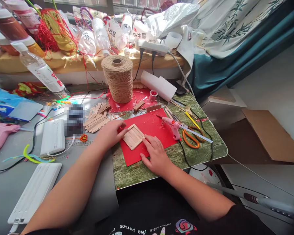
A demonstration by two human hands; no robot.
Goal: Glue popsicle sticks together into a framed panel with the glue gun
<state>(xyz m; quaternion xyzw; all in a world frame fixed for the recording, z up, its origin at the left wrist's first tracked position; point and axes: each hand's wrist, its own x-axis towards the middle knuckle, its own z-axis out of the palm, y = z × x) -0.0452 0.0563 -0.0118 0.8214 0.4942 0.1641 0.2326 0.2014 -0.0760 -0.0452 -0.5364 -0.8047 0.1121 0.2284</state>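
Note:
A small square panel of wooden craft sticks (133,137), with a raised stick border, lies on a red sheet (134,157). My left hand (110,133) is at the panel's left corner, thumb and fingers curled in against its edge. From the right, my right hand (156,152) rests on the red sheet with fingers stretched out, fingertips touching the panel's right corner and thumb spread apart. Just beyond my right hand, a pink glue gun (171,124) with a glue stick in its back lies on the sheet. Orange-handled scissors (191,138) are beside it.
Loose craft sticks (97,118) are heaped left of the sheet. A tall twine spool (117,80) stands behind, near a white paper roll (159,85). Power banks (53,137), a second glue gun (2,133) and cables lie on the left. The green mat's edge (171,171) is close to me.

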